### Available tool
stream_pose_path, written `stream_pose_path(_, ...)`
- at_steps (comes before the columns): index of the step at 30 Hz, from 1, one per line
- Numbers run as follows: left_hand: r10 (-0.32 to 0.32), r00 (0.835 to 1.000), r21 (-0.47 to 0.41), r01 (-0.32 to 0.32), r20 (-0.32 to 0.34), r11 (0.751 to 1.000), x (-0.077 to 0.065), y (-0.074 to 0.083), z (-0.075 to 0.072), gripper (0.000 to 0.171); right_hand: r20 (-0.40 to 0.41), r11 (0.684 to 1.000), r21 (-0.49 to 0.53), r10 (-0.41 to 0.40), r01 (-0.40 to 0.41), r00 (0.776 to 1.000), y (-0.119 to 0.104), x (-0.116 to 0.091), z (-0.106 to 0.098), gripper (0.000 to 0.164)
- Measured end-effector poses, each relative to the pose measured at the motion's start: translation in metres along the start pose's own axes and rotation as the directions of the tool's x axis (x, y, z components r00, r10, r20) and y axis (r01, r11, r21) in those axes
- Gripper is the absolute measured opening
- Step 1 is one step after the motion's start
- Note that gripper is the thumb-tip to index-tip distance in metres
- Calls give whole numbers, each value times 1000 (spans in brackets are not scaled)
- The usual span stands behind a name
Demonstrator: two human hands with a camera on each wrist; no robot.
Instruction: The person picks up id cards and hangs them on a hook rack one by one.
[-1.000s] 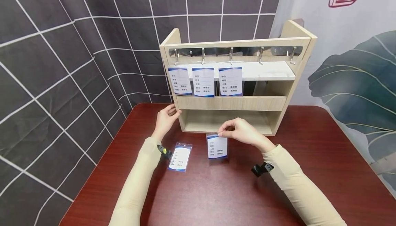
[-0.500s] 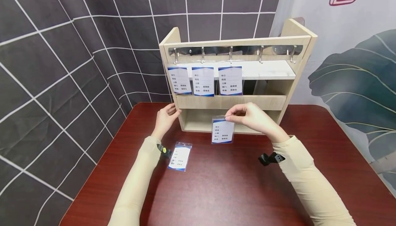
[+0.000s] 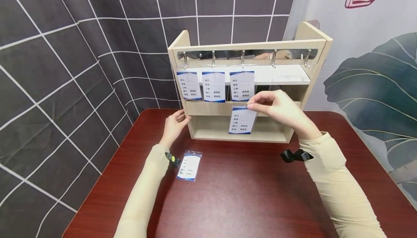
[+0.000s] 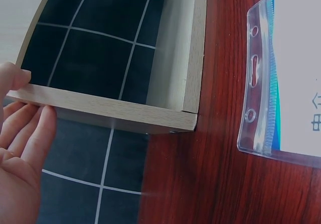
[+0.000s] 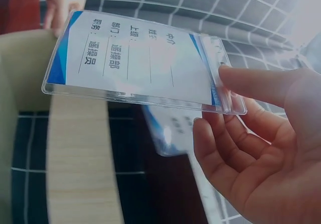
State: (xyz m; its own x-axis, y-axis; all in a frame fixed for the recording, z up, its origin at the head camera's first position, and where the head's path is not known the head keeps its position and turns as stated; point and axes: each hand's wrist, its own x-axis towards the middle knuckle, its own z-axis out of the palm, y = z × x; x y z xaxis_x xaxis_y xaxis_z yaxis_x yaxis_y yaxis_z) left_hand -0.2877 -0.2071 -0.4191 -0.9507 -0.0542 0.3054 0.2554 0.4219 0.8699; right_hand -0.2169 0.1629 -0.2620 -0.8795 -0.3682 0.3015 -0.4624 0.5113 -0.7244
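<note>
Between the thumb and fingers of my right hand is the top edge of a clear ID badge holder with a blue-edged white card. It hangs in front of the wooden shelf, below the third hung badge. The right wrist view shows the pinched badge holder close up. My left hand holds the shelf's left side panel. In the left wrist view, the thumb and fingers lie on opposite sides of the panel edge. Another badge holder lies flat on the table, near the left wrist.
Along the shelf's top runs a metal rail with several hooks. Three badges hang from the left hooks; the two right hooks carry none. The shelf stands on a dark red table, with a dark gridded curtain behind.
My right hand has lifted the pinched badge holder up and to the right, from near the tabletop to the shelf's middle board. My left hand stays at the side panel.
</note>
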Motion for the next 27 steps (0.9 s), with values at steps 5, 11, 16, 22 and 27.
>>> stream_pose_path(5,8,1000,4,-8,-1,1000,-1,0,0,50,-51,1000,-9,-19,18,999,-8,1,-17,16)
stream_pose_path(11,10,1000,9,-10,4,1000,-2,2,0,51,-89,998,61,19,-13,996,-13,2,-33,18)
stream_pose_path(16,10,1000,5,-10,1,1000,-1,2,0,51,-148,996,78,-32,44,988,-13,4,-45,15)
stream_pose_path(22,4,1000,4,-4,2,1000,-1,2,0,51,-228,999,27,-24,30,973,-12,6,-55,19)
stream_pose_path(27,0,1000,0,0,1,1000,-1,3,-1,52,-262,998,56,5,10,965,-11,7,-62,18)
